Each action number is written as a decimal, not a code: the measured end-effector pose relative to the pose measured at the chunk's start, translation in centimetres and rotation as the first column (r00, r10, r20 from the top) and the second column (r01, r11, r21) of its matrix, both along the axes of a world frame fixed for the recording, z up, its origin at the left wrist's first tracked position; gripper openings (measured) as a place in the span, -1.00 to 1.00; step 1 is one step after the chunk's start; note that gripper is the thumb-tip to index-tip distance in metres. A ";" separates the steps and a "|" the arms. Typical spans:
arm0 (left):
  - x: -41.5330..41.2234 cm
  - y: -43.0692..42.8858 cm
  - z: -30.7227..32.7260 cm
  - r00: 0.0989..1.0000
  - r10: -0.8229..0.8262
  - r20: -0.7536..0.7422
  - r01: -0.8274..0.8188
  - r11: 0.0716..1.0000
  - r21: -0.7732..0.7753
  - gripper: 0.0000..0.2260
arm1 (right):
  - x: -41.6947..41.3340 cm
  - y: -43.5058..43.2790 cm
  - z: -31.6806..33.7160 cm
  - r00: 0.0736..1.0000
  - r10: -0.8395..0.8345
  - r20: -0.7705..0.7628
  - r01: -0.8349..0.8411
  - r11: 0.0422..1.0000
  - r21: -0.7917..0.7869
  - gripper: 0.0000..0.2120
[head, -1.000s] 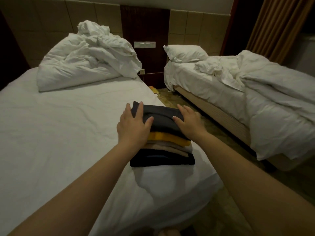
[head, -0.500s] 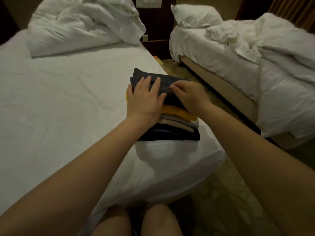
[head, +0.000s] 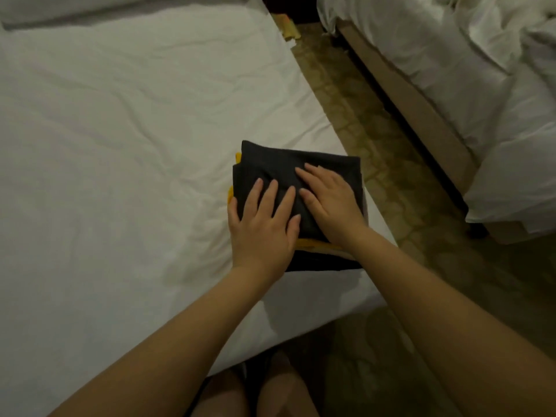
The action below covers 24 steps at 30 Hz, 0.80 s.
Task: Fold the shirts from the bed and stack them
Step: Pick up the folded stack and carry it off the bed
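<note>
Light dim, warm. Near bed [head: 120,115]: white sheet, creased. Right of it, a strip of brownish patterned floor [head: 376,139]. Beyond the strip, second bed [head: 451,70]: tan base, rumpled white bedding.

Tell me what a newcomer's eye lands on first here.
Two hands, the left hand and right hand, press flat on a dark folded shirt topping a stack at the near bed's right edge. A yellow layer peeks out beneath. A second bed with rumpled white bedding stands at upper right.
</note>
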<state>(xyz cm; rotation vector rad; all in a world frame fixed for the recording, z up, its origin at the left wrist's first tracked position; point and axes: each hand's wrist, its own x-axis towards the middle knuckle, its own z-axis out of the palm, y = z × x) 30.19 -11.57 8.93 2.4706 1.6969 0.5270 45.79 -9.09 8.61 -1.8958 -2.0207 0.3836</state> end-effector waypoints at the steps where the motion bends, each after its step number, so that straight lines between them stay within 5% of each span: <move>1: 0.1 -0.1 0.6 1.000 -0.002 -0.027 0.001 0.999 -0.051 -0.58 | 0.0 -0.1 0.4 1.000 0.000 0.008 0.000 0.999 -0.045 -0.36; 8: 0.8 0.2 3.7 0.993 0.008 -0.120 -0.048 0.940 -0.338 -0.54 | -0.4 -0.4 2.7 0.999 0.030 0.040 -0.018 0.962 -0.272 -0.38; 12: 1.0 -0.3 3.5 0.993 0.082 -0.087 -0.108 0.930 -0.353 -0.40 | -0.3 -0.1 3.5 0.996 0.030 0.081 -0.004 0.956 -0.294 -0.53; 18: 4.1 0.6 5.5 0.962 0.248 -0.117 -0.274 0.890 -0.364 -0.52 | 2.2 3.5 5.8 0.966 0.218 0.142 -0.168 0.940 -0.297 -0.57; 24: 11.1 3.0 6.9 0.774 0.632 -0.022 -0.604 0.730 -0.320 -0.47 | 5.4 9.0 5.3 0.897 0.382 -0.224 -0.437 0.843 -0.314 -0.73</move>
